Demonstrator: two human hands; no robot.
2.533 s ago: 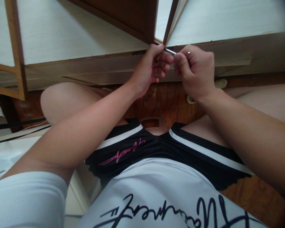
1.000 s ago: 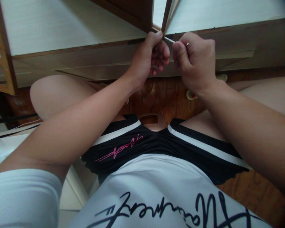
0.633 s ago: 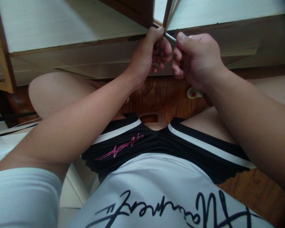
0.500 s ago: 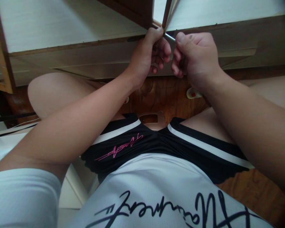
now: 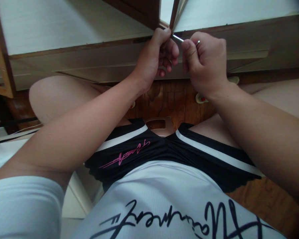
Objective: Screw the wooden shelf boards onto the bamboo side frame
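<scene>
1. While the right hand (image 5: 206,63) is closed in a fist on a thin metal key (image 5: 178,38), the key's bright shaft runs from the fist up and left to the foot of a dark wooden post (image 5: 173,15). A short silver end shows between the knuckles.
2. The left hand (image 5: 155,58) sits just beside the right, the two almost touching. Its fingers are curled in and its thumb is pressed up against the top edge of the wooden rail (image 5: 89,63), right where the post meets it (what the curled fingers enclose, I cannot tell).
3. The key's tip lies at that joint, at the rail's upper edge, between the two hands.
4. Behind the rail stand white panels (image 5: 64,26), and a lighter wooden frame (image 5: 2,49) shows at the left edge of the view.
5. Below the hands is a wooden floor (image 5: 174,99). A small pale piece with a red spot (image 5: 199,98) lies on it, partly hidden under the right wrist.
6. Nearer the body, a brown plastic piece (image 5: 161,125) lies on the floor between the bare legs, just above the black shorts (image 5: 129,156) with pink lettering.
7. A white shirt (image 5: 164,199) with black script fills the bottom of the view.
</scene>
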